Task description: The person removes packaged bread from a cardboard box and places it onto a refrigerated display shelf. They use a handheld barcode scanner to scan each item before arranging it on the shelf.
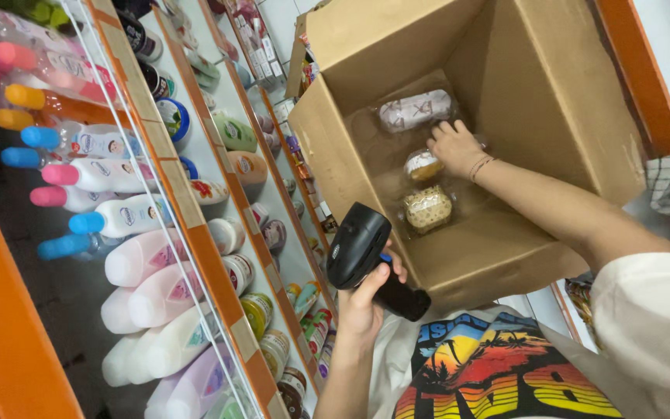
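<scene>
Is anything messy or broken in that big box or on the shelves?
Nothing stands out. The cardboard box looks whole, with wrapped packs lying loose on its bottom. The right hand reaches in beside them, and the left hand holds a black scanner. The bottles on the shelves lie in neat rows; no spill shows.

A white T-shirt point(645, 326) with a colourful sunset print and a thin wrist bracelet point(481, 165).

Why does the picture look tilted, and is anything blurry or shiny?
Head view: the camera leans, so the shelves run diagonally; the nearest bottles at the top left are soft; wrapped jars in the box show glare; the scanner looks sharp.
</scene>
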